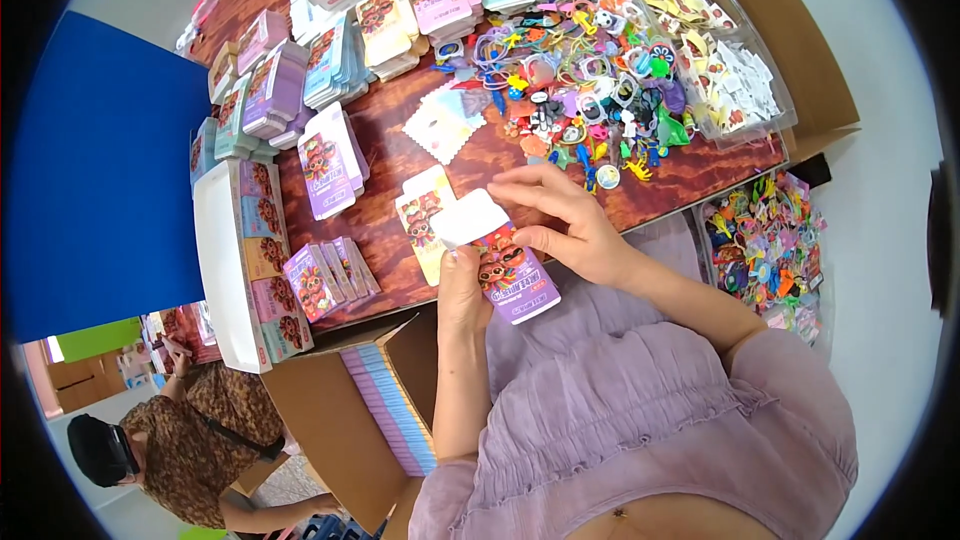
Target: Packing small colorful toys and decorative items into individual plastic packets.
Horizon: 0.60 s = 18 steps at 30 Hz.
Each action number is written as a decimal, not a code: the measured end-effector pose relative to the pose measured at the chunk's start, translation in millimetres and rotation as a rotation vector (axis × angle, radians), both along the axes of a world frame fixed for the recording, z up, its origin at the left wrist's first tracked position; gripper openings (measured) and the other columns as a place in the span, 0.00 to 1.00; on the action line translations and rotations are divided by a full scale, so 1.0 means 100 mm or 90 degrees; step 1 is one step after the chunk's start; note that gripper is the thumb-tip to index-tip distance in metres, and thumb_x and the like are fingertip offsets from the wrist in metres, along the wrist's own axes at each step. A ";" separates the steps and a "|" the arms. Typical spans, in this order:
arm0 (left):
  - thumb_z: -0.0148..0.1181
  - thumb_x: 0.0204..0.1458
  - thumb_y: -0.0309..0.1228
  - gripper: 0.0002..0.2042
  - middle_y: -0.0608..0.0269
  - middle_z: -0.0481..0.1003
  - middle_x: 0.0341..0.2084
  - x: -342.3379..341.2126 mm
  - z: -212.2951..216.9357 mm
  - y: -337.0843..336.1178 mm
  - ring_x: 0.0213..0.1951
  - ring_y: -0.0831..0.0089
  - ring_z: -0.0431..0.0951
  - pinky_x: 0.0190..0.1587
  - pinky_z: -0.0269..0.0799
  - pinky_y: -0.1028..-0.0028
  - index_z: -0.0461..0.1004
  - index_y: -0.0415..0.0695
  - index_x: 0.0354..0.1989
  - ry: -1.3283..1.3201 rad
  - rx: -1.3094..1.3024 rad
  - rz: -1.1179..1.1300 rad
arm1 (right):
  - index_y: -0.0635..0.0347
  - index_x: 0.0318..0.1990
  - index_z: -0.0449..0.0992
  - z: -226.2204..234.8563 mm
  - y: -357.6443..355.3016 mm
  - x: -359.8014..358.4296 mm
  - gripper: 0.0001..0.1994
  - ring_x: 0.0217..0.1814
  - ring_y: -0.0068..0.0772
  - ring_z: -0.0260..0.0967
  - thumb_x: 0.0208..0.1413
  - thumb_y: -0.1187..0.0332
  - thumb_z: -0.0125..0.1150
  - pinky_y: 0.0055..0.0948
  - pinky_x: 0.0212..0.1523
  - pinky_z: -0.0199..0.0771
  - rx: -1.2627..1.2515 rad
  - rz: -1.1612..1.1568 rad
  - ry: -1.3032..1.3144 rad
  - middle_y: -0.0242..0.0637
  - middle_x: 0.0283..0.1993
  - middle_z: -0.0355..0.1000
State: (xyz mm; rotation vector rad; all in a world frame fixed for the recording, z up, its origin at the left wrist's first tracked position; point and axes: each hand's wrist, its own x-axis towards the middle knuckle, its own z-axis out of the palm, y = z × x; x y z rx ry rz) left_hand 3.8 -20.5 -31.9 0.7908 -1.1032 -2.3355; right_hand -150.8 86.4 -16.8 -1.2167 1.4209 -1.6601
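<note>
A small purple card box (518, 275) with a cartoon print is in front of me, its white top flap (470, 218) standing up. My left hand (462, 290) grips it by the left edge, thumb on the near side. The fingers of my right hand (565, 225) are stretched and apart near the flap, and its thumb touches the box's right edge. Whether anything is inside the box cannot be seen. Just left of it lies a flat yellow box (424, 205). A stack of flat purple boxes (328, 162) lies farther left, and several filled-looking purple boxes (330, 278) lean together nearer me.
A heap of colourful small toys (590, 80) covers the right back, beside clear trays of cards (735, 90). Stacked flat cartons (385, 25) line the back. A white display box (232, 270) and an open brown carton (335, 430) stand left. Another person (200, 430) is at lower left.
</note>
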 end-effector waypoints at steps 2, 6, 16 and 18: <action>0.61 0.51 0.57 0.36 0.56 0.76 0.48 0.01 -0.06 0.00 0.46 0.66 0.80 0.48 0.81 0.66 0.64 0.39 0.59 0.003 -0.022 -0.026 | 0.64 0.52 0.78 0.04 0.00 0.02 0.16 0.53 0.31 0.68 0.55 0.74 0.63 0.28 0.52 0.68 -0.016 -0.009 -0.076 0.38 0.54 0.69; 0.52 0.59 0.56 0.34 0.53 0.73 0.51 -0.01 0.01 0.05 0.48 0.64 0.79 0.50 0.79 0.65 0.61 0.38 0.62 -0.068 0.007 -0.041 | 0.65 0.46 0.79 -0.08 -0.02 -0.05 0.11 0.48 0.29 0.70 0.54 0.76 0.64 0.27 0.49 0.69 0.011 0.027 -0.062 0.36 0.46 0.72; 0.61 0.56 0.18 0.21 0.58 0.79 0.40 0.01 0.30 0.24 0.41 0.74 0.79 0.45 0.75 0.76 0.68 0.34 0.58 -0.145 -0.327 0.038 | 0.66 0.41 0.78 -0.02 0.00 -0.11 0.06 0.44 0.25 0.69 0.58 0.76 0.60 0.25 0.45 0.69 0.001 -0.105 -0.023 0.34 0.41 0.72; 0.64 0.52 0.16 0.25 0.57 0.79 0.39 0.03 0.30 0.24 0.39 0.72 0.81 0.42 0.78 0.74 0.68 0.35 0.60 -0.185 -0.508 0.049 | 0.66 0.42 0.79 0.00 0.02 -0.15 0.07 0.44 0.26 0.69 0.58 0.76 0.60 0.25 0.46 0.69 -0.004 -0.077 -0.010 0.35 0.41 0.71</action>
